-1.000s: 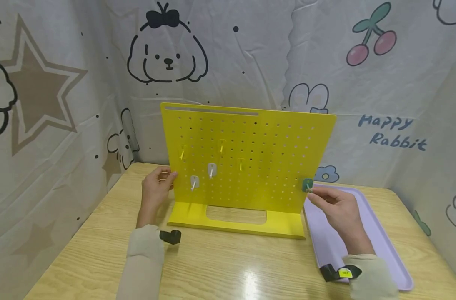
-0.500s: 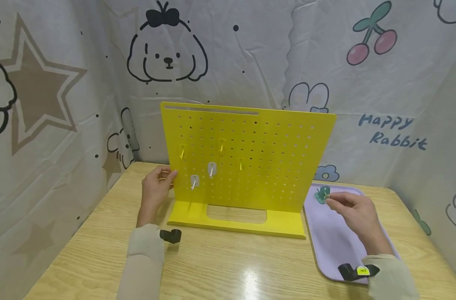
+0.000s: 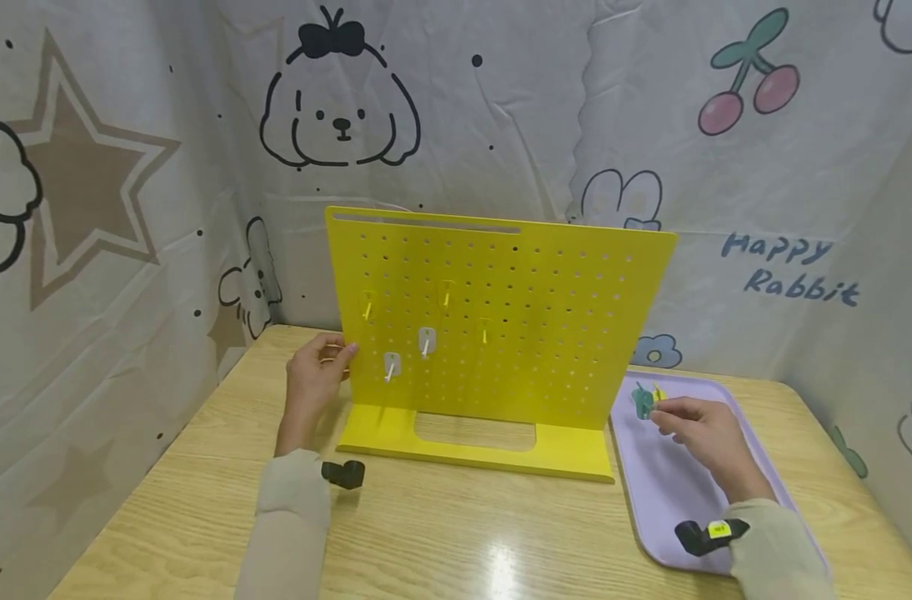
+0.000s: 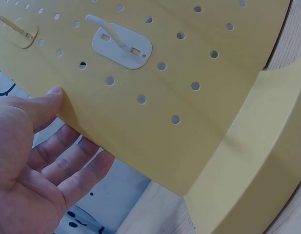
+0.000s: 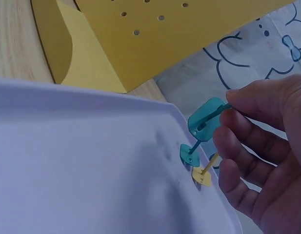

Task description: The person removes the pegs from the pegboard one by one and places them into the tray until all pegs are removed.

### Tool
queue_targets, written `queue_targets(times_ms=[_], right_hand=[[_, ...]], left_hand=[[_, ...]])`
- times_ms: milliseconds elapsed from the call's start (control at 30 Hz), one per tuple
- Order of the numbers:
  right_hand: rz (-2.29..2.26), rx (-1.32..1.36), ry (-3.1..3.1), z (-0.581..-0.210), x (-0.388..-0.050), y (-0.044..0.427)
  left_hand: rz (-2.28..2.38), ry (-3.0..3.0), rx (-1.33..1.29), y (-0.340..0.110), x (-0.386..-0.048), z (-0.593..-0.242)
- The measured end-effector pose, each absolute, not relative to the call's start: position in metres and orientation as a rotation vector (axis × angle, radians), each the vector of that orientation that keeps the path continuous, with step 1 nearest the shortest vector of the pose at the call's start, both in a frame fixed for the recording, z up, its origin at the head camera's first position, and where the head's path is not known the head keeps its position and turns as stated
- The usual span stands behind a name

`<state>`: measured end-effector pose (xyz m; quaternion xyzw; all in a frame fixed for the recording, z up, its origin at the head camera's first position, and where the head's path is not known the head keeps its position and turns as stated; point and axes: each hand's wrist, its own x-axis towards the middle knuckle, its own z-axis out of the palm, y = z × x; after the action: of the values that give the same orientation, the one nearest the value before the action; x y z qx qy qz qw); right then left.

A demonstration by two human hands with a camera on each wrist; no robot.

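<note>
My left hand [image 3: 315, 379] grips the left edge of a standing yellow pegboard [image 3: 553, 350], thumb on the front face and fingers at the back. My right hand [image 3: 707, 433] pinches the peg of a green pegboard hook [image 5: 201, 122] between thumb and index finger, above the far end of a purple tray [image 3: 673, 492]. Below it on the tray lie a second green hook [image 5: 189, 156] and a yellow hook [image 5: 201, 177]. On the board hang a white hook [image 3: 427, 340], another white hook [image 3: 392, 365], and several yellow hooks [image 3: 368, 307].
The board's yellow base [image 3: 576, 454] has a cut-out and rests on a wooden table [image 3: 426, 525]. The tray stands close to the base's right end. A printed curtain [image 3: 501, 108] rises behind the table and on both sides.
My right hand has carried the green hook from in front of the board's right edge rightward over the tray, then slightly lower. The left hand keeps its place on the board. The head view shifts slightly.
</note>
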<state>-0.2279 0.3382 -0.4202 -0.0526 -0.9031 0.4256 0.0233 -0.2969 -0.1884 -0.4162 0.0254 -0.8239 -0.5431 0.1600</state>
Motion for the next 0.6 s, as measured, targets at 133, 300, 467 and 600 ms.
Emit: queue_targets(times_ms=[133, 300, 467, 600], right_hand=[[1.325, -0.235, -2.842, -0.425, -0.234, 0.339], [1.322, -0.275, -2.870, -0.430, -0.240, 0.340], [1.324, -0.338, -2.881, -0.435, -0.245, 0.339], [1.312, -0.365, -2.876, -0.438, -0.250, 0.338]], left_hand=[[-1.555, -2.346, 0.060, -0.189, -0.298, -0.417], [-1.546, -2.341, 0.044, -0.189, -0.299, -0.419], [-1.547, -2.343, 0.049, -0.189, -0.299, -0.420], [-1.553, -2.340, 0.057, -0.190, -0.299, -0.420]])
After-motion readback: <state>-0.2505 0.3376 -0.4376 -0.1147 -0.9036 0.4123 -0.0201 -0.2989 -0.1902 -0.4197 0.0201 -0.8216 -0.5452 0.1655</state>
